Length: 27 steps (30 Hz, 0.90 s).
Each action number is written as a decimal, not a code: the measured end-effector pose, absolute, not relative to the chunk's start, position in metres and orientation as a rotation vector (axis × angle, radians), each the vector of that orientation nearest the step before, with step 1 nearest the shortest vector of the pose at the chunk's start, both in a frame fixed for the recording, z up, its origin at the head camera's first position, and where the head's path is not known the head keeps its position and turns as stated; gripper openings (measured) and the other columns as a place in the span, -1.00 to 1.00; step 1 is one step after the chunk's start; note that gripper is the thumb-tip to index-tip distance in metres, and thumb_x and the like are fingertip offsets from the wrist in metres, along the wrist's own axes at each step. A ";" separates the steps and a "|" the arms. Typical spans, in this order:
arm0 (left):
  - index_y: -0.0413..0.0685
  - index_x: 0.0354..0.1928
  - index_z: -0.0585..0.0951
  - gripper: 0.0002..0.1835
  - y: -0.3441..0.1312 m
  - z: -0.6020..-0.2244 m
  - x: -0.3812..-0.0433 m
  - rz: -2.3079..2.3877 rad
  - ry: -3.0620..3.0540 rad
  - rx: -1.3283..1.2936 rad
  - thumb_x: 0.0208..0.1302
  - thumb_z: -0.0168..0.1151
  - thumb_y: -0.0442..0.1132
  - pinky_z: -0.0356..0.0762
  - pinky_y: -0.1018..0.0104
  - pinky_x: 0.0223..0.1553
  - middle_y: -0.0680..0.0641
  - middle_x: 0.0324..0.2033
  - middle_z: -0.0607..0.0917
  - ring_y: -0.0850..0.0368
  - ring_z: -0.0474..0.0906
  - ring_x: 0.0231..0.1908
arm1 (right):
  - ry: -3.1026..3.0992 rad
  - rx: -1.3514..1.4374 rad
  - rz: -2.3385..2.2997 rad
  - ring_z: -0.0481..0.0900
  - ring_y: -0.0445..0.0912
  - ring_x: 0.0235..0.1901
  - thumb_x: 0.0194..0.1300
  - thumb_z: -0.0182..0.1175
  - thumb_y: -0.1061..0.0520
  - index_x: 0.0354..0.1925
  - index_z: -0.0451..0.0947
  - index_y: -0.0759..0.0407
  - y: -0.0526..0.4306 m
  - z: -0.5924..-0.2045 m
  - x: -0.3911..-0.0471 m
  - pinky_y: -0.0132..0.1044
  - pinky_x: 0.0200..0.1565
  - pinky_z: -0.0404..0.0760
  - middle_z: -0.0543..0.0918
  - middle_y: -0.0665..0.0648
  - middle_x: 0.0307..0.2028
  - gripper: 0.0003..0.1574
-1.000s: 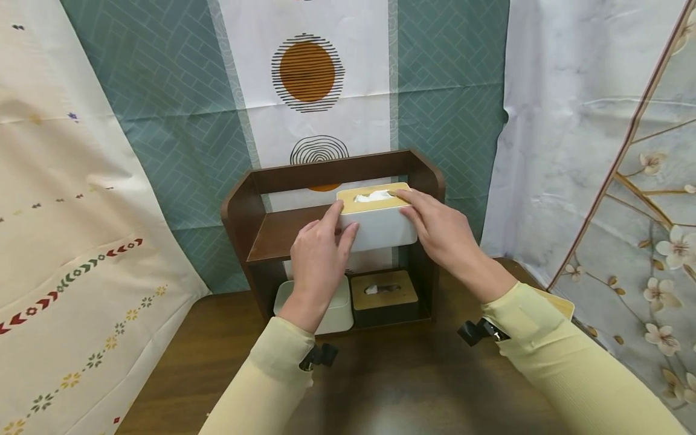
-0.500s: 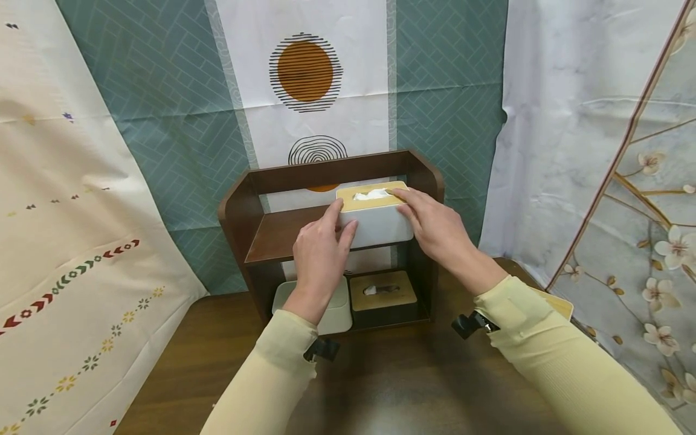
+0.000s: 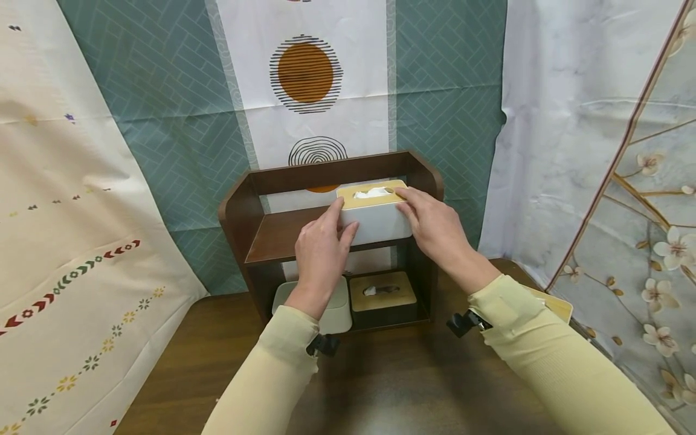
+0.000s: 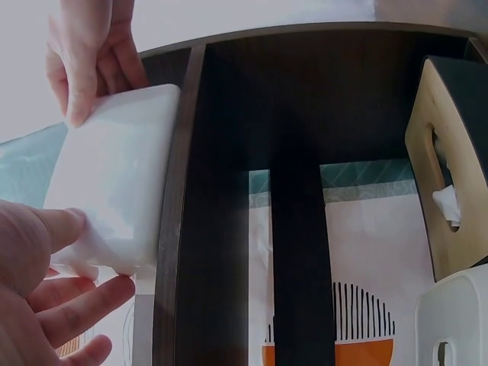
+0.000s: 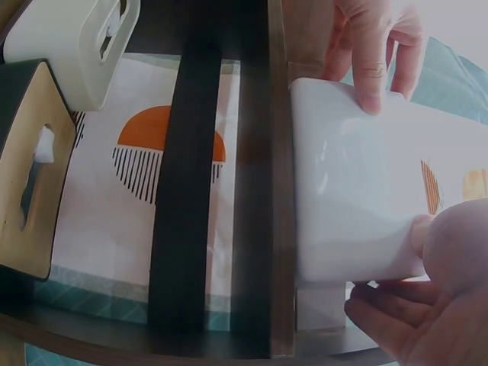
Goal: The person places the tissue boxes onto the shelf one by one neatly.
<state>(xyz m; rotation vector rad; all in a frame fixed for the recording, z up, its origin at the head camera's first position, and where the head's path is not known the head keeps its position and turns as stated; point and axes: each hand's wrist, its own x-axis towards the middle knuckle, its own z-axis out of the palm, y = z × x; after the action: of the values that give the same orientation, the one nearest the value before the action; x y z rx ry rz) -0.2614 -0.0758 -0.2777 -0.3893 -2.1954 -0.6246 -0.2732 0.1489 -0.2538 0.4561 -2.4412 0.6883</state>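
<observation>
A white tissue box (image 3: 377, 222) with a light wooden lid and a white tissue in its slot is at the right part of the upper shelf (image 3: 278, 234), its front at the shelf's front edge. My left hand (image 3: 321, 248) grips its left end, thumb on the front face and fingers round the side. At the other end my right hand (image 3: 435, 225) holds it, fingertips on the lid's edge and thumb on the front. The white front face (image 4: 114, 171) shows between both hands in the left wrist view, and the same box (image 5: 354, 183) lies along the shelf edge in the right wrist view.
Below, in the brown wooden rack (image 3: 239, 211), a pale green tissue box (image 3: 337, 311) stands beside a black tissue box (image 3: 383, 298) with a wooden lid. A yellow-topped object (image 3: 554, 304) is partly hidden behind my right sleeve. Curtains surround the brown table (image 3: 380, 386).
The white tissue box has shifted slightly up and back over the upper shelf, both hands still holding it. My right forearm has moved a little to the left.
</observation>
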 end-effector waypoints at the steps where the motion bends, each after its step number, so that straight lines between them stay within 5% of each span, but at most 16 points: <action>1: -0.11 0.52 0.58 -0.37 -0.076 -0.278 -0.262 -0.624 -2.197 -0.390 0.53 0.48 -0.06 0.60 -0.07 0.30 -0.15 -0.12 0.87 -0.04 0.81 -0.18 | -2.442 0.454 0.690 0.59 0.27 0.39 0.75 0.13 -0.01 0.60 0.45 0.11 0.149 -0.254 -0.273 0.26 0.37 0.56 0.49 0.28 0.55 -0.39; 17: -0.11 0.55 0.53 -0.35 -0.078 -0.277 -0.264 -0.633 -2.231 -0.374 0.55 0.45 -0.06 0.58 -0.09 0.34 -0.17 -0.07 0.86 -0.08 0.82 -0.11 | -2.443 0.452 0.691 0.57 0.27 0.41 0.75 0.14 0.00 0.62 0.44 0.12 0.145 -0.254 -0.274 0.23 0.39 0.56 0.47 0.28 0.57 -0.37; 24: -0.08 0.68 0.37 -0.20 -0.079 -0.279 -0.258 -0.642 -2.262 -0.386 0.54 0.46 -0.07 0.49 -0.15 0.42 -0.19 0.53 0.54 -0.20 0.64 0.36 | -2.425 0.454 0.664 0.37 0.25 0.58 0.74 0.17 -0.03 0.70 0.29 0.14 0.150 -0.257 -0.267 0.27 0.48 0.42 0.35 0.32 0.63 -0.25; 27: -0.08 0.70 0.33 -0.16 -0.079 -0.283 -0.252 -0.624 -2.247 -0.397 0.54 0.47 -0.07 0.45 -0.19 0.45 -0.20 0.62 0.42 -0.23 0.54 0.46 | -2.379 0.472 0.651 0.35 0.25 0.59 0.72 0.21 -0.04 0.70 0.30 0.15 0.155 -0.262 -0.258 0.31 0.47 0.41 0.33 0.33 0.64 -0.23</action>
<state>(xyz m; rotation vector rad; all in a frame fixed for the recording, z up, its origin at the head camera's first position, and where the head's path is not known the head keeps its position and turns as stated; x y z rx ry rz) -0.2523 -0.0794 -0.2825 -0.3969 -2.2467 -0.6243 -0.2583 0.1546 -0.2621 0.4718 -2.3794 0.6509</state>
